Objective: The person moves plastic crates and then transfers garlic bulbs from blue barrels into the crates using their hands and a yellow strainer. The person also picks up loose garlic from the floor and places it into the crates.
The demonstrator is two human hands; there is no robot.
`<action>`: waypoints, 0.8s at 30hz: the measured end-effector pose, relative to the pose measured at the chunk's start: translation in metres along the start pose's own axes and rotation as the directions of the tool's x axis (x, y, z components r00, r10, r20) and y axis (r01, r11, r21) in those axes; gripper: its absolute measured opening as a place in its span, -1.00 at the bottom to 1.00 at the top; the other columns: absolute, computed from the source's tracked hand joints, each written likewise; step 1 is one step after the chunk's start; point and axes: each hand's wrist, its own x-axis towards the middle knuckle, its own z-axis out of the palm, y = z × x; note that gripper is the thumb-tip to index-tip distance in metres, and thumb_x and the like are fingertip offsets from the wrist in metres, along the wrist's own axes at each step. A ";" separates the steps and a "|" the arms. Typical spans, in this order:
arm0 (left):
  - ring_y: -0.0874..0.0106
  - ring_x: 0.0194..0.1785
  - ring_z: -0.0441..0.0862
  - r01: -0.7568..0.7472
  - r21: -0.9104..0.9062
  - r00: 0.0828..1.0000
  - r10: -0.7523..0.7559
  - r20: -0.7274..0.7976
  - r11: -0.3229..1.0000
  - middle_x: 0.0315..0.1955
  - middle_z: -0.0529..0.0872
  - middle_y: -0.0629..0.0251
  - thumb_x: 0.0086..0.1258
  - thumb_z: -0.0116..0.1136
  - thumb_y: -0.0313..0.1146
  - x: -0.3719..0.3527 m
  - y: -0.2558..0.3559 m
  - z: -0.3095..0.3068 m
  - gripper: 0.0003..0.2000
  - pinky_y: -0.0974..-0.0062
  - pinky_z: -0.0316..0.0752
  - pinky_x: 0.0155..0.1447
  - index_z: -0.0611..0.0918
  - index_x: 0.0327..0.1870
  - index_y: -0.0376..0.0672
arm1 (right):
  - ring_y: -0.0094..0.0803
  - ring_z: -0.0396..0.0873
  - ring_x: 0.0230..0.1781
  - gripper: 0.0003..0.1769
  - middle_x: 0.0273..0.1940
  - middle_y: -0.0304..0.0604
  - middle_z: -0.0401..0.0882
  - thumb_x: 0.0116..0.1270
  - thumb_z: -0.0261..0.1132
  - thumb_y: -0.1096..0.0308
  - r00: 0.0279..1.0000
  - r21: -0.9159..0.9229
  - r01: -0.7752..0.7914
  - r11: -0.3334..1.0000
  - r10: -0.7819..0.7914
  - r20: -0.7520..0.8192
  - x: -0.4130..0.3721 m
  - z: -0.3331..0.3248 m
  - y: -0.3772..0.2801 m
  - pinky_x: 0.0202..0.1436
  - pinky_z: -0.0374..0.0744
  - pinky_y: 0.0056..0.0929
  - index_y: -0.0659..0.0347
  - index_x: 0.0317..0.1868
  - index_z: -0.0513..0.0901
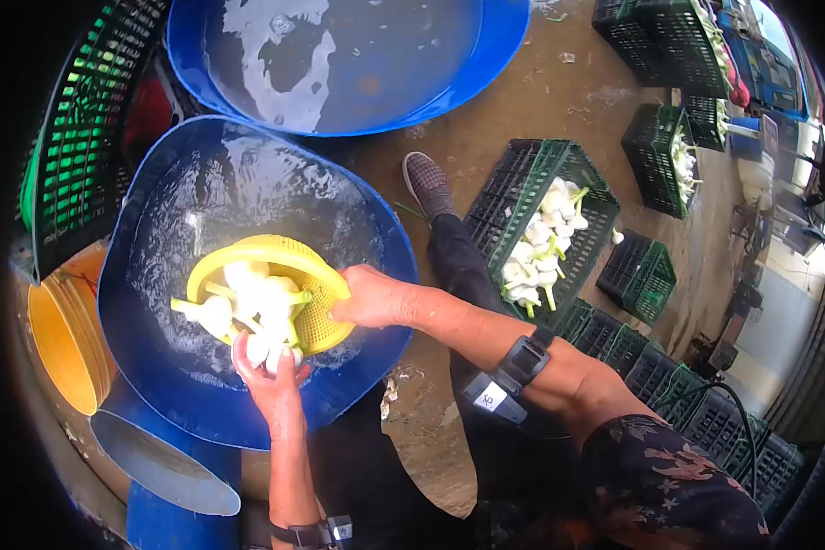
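Observation:
My right hand (373, 295) grips the rim of a yellow plastic colander (325, 316), which is tilted over a blue tub (367, 197) of water. White garlic bulbs (257, 298) with short green stems fill the colander. At its lower edge, my left hand (273, 376) has its fingers curled around a garlic bulb (258, 351), pressed against the others. Part of the colander's far wall is hidden by the bulbs.
A larger blue tub (486, 82) of cloudy water stands beyond. Yellow buckets (64, 344) and a green crate (78, 147) are at left. Right of my leg, a dark green crate (596, 197) holds more garlic; several other crates (637, 280) stand along the wet floor.

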 end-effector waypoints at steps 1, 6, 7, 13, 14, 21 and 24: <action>0.28 0.14 0.38 -0.156 0.079 0.987 0.154 0.036 0.985 0.17 0.26 0.13 0.27 0.08 -0.49 -0.017 0.009 0.015 -0.37 0.38 0.56 -0.10 0.06 0.33 -0.02 | -0.30 0.60 -0.33 -0.53 -0.34 0.03 0.61 0.05 0.25 0.34 0.980 0.004 0.169 0.986 -0.167 -0.103 -0.019 -0.011 0.017 -0.21 0.54 -0.39 0.41 -0.02 0.48; 0.30 0.17 0.33 -0.327 0.039 0.838 0.270 0.475 0.944 0.16 0.22 0.05 0.19 0.13 -0.62 -0.106 0.027 0.138 -0.31 0.46 0.44 0.09 0.05 0.31 -0.14 | -0.36 0.58 -0.21 -0.46 -0.20 0.02 0.61 0.12 0.24 0.45 0.889 0.065 0.191 0.979 -0.145 -0.434 -0.215 -0.101 0.046 -0.10 0.52 -0.38 0.29 0.16 0.37; 0.30 0.09 0.42 -0.310 -0.017 0.763 0.260 0.592 0.950 0.13 0.28 0.01 0.18 0.13 -0.64 -0.117 0.015 0.172 -0.29 0.46 0.43 0.10 0.03 0.32 -0.13 | -0.35 0.59 -0.22 -0.47 -0.20 0.02 0.61 0.12 0.24 0.47 0.859 0.017 0.044 0.999 -0.029 -0.512 -0.251 -0.113 0.065 -0.11 0.52 -0.37 0.29 0.15 0.38; 0.11 0.03 0.50 -0.521 0.168 0.422 0.082 0.903 0.837 0.08 0.43 -0.05 0.15 0.16 -0.50 -0.144 -0.023 0.273 -0.45 0.30 0.43 0.10 0.37 0.24 -0.08 | 0.01 0.36 0.15 -0.20 0.18 0.15 0.32 0.06 0.16 0.60 0.522 -0.646 -0.581 0.495 -0.383 -0.763 -0.295 -0.149 0.214 0.13 0.39 -0.22 0.35 0.35 0.06; 0.17 -0.02 0.53 -0.402 0.073 0.470 0.137 0.872 0.913 0.07 0.45 0.00 0.16 0.17 -0.50 -0.128 -0.016 0.258 -0.51 0.34 0.46 0.06 0.43 0.18 -0.09 | 0.01 0.37 0.07 -0.13 0.14 0.09 0.36 0.02 0.16 0.61 0.491 -0.562 -0.640 0.525 -0.283 -0.824 -0.291 -0.160 0.223 0.07 0.42 -0.20 0.31 0.38 0.00; 0.09 0.08 0.47 -0.335 0.825 0.800 0.600 -0.005 0.455 0.02 0.50 -0.02 0.05 0.27 -0.40 0.098 -0.035 -0.018 -0.50 0.25 0.32 0.18 0.45 0.07 -0.28 | -0.05 0.45 0.07 -0.56 0.08 0.08 0.46 0.23 0.15 0.51 0.211 -0.634 -0.478 0.608 -0.622 -0.754 -0.238 -0.160 0.124 0.12 0.41 -0.26 0.36 0.15 0.38; -0.05 0.21 0.22 -0.202 0.917 0.788 0.613 -0.056 0.343 0.22 0.27 -0.04 0.05 0.32 -0.25 0.181 -0.022 -0.117 -0.28 0.08 0.18 0.27 0.27 0.29 -0.06 | -0.14 0.53 0.00 -0.69 -0.04 0.04 0.56 0.19 0.18 0.53 0.489 -0.890 0.020 0.455 -0.781 -0.388 -0.137 -0.079 0.004 0.08 0.44 -0.30 0.38 -0.02 0.53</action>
